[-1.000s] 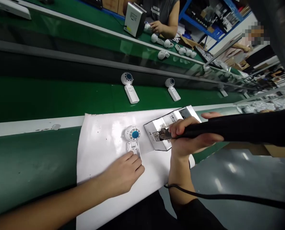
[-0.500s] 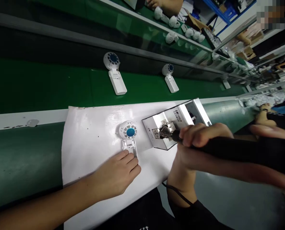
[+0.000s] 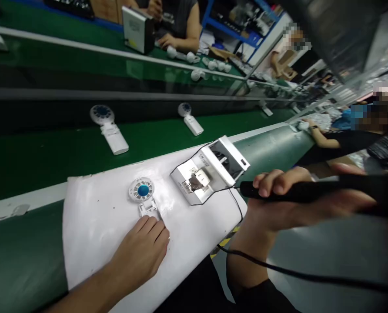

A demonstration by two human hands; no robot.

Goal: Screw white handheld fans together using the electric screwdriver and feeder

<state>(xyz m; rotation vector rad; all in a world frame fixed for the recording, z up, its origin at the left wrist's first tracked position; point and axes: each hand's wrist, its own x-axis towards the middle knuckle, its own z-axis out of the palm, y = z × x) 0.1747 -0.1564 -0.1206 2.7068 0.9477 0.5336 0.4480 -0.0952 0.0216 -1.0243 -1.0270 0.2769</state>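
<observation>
My left hand is closed over the handle end of a white fan with a blue centre, which lies on a white sheet. In my right hand is a black electric screwdriver, held level with its thin bit pointing left. The bit's tip is close to the right edge of a silver screw feeder box standing on the sheet. Whether a screw sits on the bit is too small to tell. A black cable runs below my right hand.
Two more white fans, one nearer and one farther, lie on the green conveyor belt beyond the sheet. Across the line a person's hands are beside a box and several white parts. Another person works at the right.
The view has swung, so the bench appears shifted left. The screwdriver's tip has moved off the feeder's front plate to its right side. My left hand stays on the fan.
</observation>
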